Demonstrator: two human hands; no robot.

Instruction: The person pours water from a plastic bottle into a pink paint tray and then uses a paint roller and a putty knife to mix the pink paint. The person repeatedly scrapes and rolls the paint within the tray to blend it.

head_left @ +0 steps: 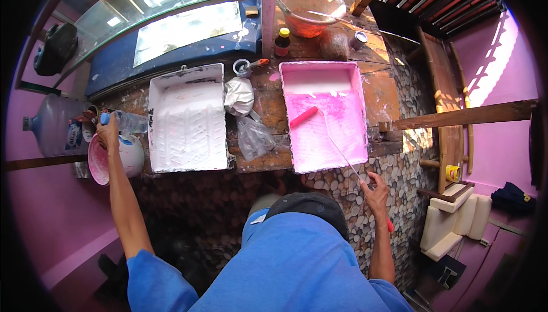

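Observation:
My left hand (107, 132) grips a clear plastic bottle (131, 121) by its blue-capped end, above a pink-stained white bucket (128, 161) at the bench's left. My right hand (373, 191) has its fingers on the metal rod of a paint roller (303, 116); a red handle shows beyond my wrist. The pink roller head lies in a paint tray (356, 84) coated with pink. A second, white-stained tray (188, 124) sits left of centre. Between the trays are crumpled white material (238, 96), a clear bag (254, 136) and a small cup (242, 71).
An orange basin (308, 21), dark bottle (282, 47) and can (358, 40) stand at the back of the wooden bench (378, 98). A large water jug (51, 126) is at left. A wooden beam (462, 116) juts in from the right, above cream cushions (451, 226).

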